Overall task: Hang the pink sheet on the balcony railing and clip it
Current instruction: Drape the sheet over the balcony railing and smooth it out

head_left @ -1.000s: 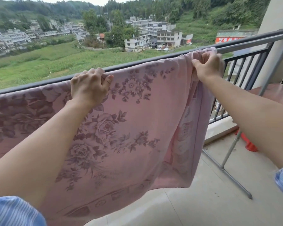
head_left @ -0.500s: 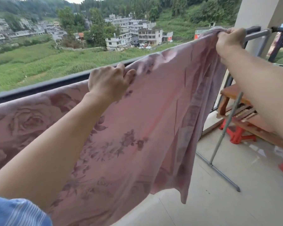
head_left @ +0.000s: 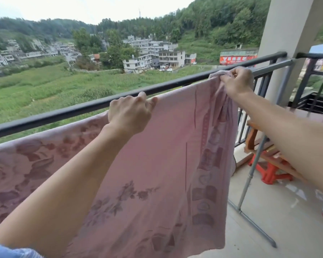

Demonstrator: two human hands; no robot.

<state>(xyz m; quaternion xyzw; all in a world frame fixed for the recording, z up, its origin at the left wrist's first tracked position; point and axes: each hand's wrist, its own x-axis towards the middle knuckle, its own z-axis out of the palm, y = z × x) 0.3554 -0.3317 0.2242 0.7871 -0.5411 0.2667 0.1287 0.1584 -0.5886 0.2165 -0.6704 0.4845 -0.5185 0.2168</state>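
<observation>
The pink sheet (head_left: 162,164) with a dark floral print hangs spread out in front of the black balcony railing (head_left: 67,113), its top edge just below the rail. My left hand (head_left: 130,113) grips the top edge near the middle, fingers curled over it. My right hand (head_left: 238,82) pinches the sheet's right top corner, bunched against a grey metal bar (head_left: 274,67) that runs beside the railing. No clip is in view.
A grey metal drying rack's leg (head_left: 250,175) slants down to the tiled floor (head_left: 268,211) at the right. Behind it stand a wooden bench (head_left: 268,151) and a red plastic stool (head_left: 268,174). A concrete pillar (head_left: 291,25) rises at the right.
The view has tilted upward and the sheet's top edge now sits lower against the rail. Both hands keep their hold; the right hand has pulled the corner further right along the bar.
</observation>
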